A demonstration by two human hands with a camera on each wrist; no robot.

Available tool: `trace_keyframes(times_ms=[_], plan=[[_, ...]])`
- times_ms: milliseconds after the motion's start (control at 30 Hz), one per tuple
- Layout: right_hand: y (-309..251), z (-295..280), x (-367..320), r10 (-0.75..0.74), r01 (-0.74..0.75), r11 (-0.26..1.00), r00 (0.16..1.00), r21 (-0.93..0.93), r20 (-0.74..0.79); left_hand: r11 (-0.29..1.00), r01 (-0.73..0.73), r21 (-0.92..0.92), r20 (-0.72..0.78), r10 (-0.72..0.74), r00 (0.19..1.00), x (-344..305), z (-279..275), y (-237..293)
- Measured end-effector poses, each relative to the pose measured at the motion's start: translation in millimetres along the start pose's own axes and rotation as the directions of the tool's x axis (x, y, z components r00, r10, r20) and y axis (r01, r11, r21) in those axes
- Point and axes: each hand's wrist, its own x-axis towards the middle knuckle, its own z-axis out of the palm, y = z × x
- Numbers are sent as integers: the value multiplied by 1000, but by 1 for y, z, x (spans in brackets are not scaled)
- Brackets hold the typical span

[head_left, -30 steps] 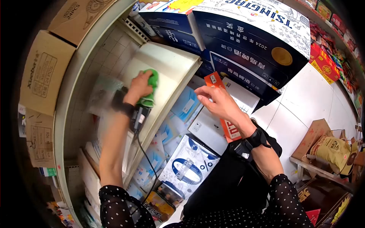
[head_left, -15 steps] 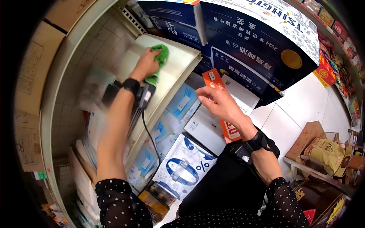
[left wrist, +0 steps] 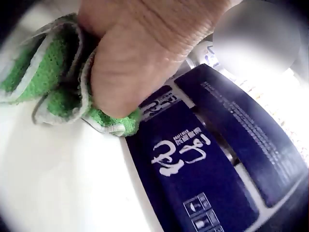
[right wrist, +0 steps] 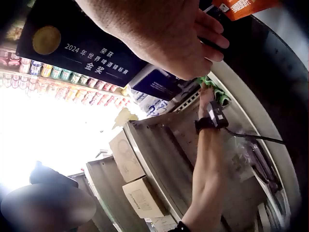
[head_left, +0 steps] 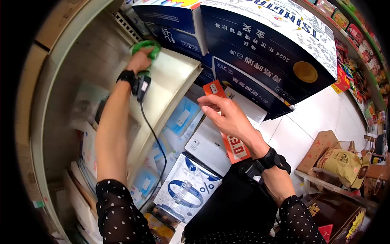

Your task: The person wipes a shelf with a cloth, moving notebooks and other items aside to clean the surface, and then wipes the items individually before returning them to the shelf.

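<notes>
In the head view my left hand (head_left: pixel 139 61) holds a crumpled green cloth (head_left: pixel 153 50) against the far end of a cream shelf board (head_left: pixel 174 67). The left wrist view shows the cloth bunched in folds with a pale edge (left wrist: pixel 46 72) under the hand, close beside a dark blue carton (left wrist: pixel 193 169). My right hand (head_left: pixel 227 116) hangs in front of the shelf with its fingers loosely bent and holds nothing. Below it, in the head view, lie an orange strip-shaped box (head_left: pixel 235 148) and a white box (head_left: pixel 207 140).
Large dark blue beer cartons (head_left: pixel 260 49) stack up beyond the shelf end. Plastic-wrapped goods (head_left: pixel 87 101) stand at the shelf's left part. Blue-and-white packs (head_left: pixel 178 116) and a white carton with "0%" (head_left: pixel 189 189) sit below. A black cable (head_left: pixel 156 140) trails from the left wrist.
My left hand has slid the green cloth along the board to its far back corner, by the upright. The right hand keeps its loose pose, and the head view has shifted slightly.
</notes>
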Motion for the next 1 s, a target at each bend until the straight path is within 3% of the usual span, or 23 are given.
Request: trace_keyframes(times_ms=[100,167,333,533,633,667,767,833,867,900,967,1000], plan=[[-3,4,-2,-48,48,999,999,-1,-1,991,-118,-66,42,121,992,-55,-14,45],[-1,8,0,-11,12,999,999,-29,36,945,-323,-56,-70,319,945,-77,7,42],[6,18,1,-42,42,999,999,-1,-22,895,-427,-126,2,431,903,-121,6,75],[-9,20,9,-111,114,990,993,78,-48,926,-328,-185,31,339,940,-156,-3,96],[-26,36,40,-229,224,969,972,-105,-43,904,-326,-276,22,345,938,-163,-3,91],[-23,44,59,-351,334,910,936,-244,-28,891,-335,-308,78,374,924,-163,-6,86],[-3,58,117,-401,371,760,914,-534,65,942,-323,-87,241,335,911,-186,-26,80],[4,61,133,-230,247,736,967,-630,110,960,-281,-17,286,274,918,-191,-29,76],[3,54,145,-82,225,583,972,-781,219,967,-255,0,286,244,927,-190,-29,76],[15,61,146,-380,323,532,917,-783,121,973,-229,16,284,215,934,-186,-27,75],[26,66,156,-390,333,470,909,-817,147,982,-156,105,265,124,956,-161,-20,68],[25,66,156,-360,333,496,919,-802,159,994,-91,61,277,71,958,-147,-18,60]])
